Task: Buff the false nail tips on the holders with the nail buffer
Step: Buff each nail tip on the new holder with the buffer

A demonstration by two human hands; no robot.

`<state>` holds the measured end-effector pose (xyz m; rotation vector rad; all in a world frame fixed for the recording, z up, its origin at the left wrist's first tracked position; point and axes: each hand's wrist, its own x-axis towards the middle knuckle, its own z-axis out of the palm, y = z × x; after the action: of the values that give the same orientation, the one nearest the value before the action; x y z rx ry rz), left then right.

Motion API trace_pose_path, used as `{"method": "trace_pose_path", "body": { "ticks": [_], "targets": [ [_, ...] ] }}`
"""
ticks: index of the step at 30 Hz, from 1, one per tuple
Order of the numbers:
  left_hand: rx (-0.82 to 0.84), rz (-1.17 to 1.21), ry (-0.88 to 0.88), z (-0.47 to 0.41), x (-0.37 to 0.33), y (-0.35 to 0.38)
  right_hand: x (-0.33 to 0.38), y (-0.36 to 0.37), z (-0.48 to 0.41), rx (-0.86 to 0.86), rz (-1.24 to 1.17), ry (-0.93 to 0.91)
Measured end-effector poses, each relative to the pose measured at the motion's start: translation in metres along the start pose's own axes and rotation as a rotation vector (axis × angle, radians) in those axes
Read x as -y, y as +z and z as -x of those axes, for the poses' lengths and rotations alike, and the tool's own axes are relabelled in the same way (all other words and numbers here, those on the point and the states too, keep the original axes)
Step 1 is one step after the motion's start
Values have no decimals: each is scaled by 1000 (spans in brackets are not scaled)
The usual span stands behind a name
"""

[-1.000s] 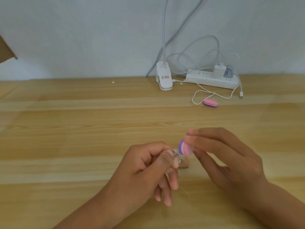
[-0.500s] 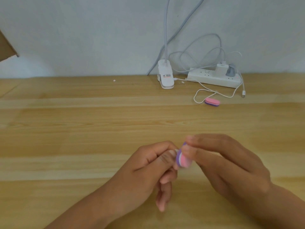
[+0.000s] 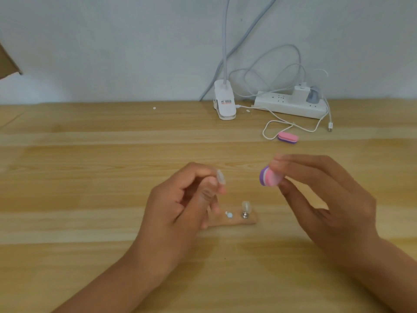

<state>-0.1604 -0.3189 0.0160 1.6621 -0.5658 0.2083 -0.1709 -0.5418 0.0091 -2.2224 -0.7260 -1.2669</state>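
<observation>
One wide-angle view from the person's head, facing forward and down over the wooden table (image 3: 94, 222), near the left hand (image 3: 178, 211) and right hand (image 3: 334, 206) at lower centre, far edge and wall (image 3: 112, 41) across the top

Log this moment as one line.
left hand holds nail tip | right hand holds buffer, apart from tip | second tip on base | spare buffer at rear

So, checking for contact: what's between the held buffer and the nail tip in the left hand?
Just a gap: the head view shows only bare table between the nail buffer and the nail tip.
</observation>
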Motion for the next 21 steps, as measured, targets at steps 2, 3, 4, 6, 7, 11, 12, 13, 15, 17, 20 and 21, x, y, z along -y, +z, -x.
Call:
{"method": "trace_pose_path", "body": {
  "ticks": [2, 3, 4, 6, 7, 11, 12, 13, 15, 17, 20, 21],
  "targets": [
    [-21, -334, 163, -1, 4, 1, 6, 2, 3, 3, -17, -58],
    [-11, -483, 215, -1, 6, 2, 7, 3, 4, 5, -20, -76],
    [10, -589, 229, -1, 7, 3, 7, 4, 5, 7, -25, -81],
    [82, -693, 183, -1, 9, 7, 4, 5, 5, 10, -27, -55],
    [119, -712, 147, 0, 10, 9, 2, 6, 5, 21, -30, -26],
    [194, -714, 45, 1, 10, 12, 9, 7, 5, 161, -221, 285],
    [200, -720, 48, 1, 10, 12, 11, 5, 5, 201, -262, 359],
    [201, -727, 57, 1, 10, 12, 13, 4, 5, 241, -279, 398],
    [196, -751, 70, 0, 10, 11, 14, 1, 5, 345, -265, 408],
    [193, -785, 68, 0, 11, 10, 15, -1, 4, 461, -214, 369],
    [193, -825, 56, 1, 11, 10, 15, 3, 7, 569, -83, 331],
    [192, -830, 53, 2, 11, 10, 15, 4, 7, 588, -75, 338]
  ]
}}
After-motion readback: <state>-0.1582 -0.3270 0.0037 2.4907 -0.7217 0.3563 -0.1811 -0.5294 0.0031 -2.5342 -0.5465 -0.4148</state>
